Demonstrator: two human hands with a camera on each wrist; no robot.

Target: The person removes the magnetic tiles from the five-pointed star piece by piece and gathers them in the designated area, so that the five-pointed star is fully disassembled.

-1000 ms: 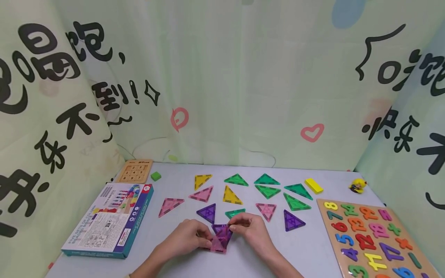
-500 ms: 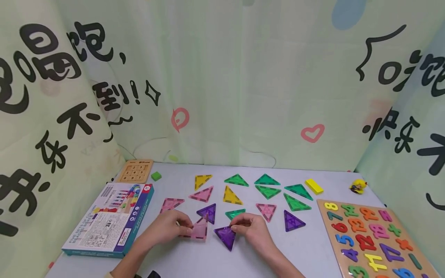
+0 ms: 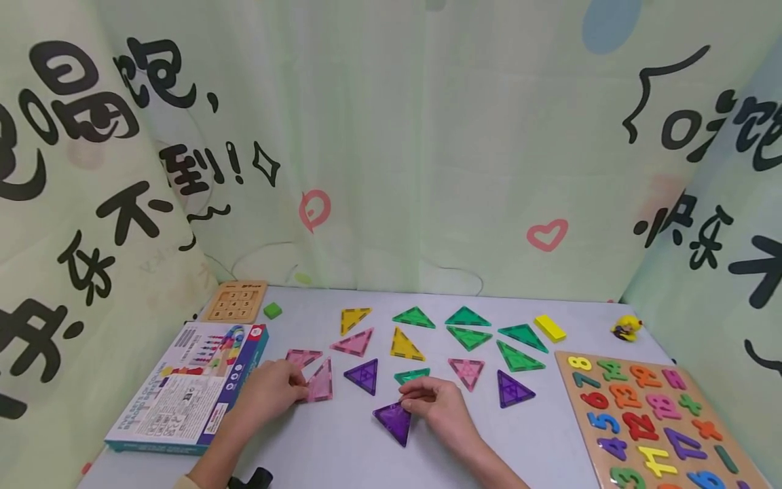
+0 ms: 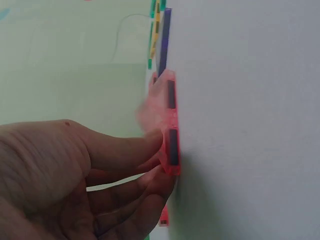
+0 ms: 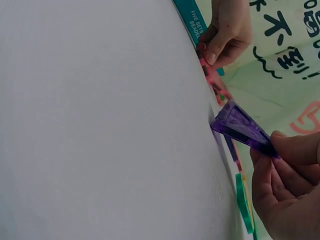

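Between thumb and fingers my left hand (image 3: 273, 394) pinches a pink triangular magnetic tile (image 3: 320, 382), low at the left of the table. The left wrist view shows that pink tile (image 4: 167, 115) on edge, the thumb on its near face. My right hand (image 3: 436, 402) grips a purple triangular tile (image 3: 394, 422) by one corner at the front middle; the right wrist view has this purple tile (image 5: 242, 127) tilted, raised at the fingertips. Another purple tile (image 3: 362, 375) lies between the hands, farther back. A small green tile (image 3: 412, 375) sits just behind the right hand, partly hidden.
Several pink, yellow and green triangles, such as a yellow tile (image 3: 406, 345), lie across the table (image 3: 342, 462). A boxed toy set (image 3: 183, 387) is at left, below a wooden number board (image 3: 235, 301). A number puzzle board (image 3: 662, 414) and a yellow figurine (image 3: 627, 327) are at right.
The pink tile, earlier against the purple one, has come apart from it and moved left with my left hand. My right hand has stayed near its place, still holding the purple tile.
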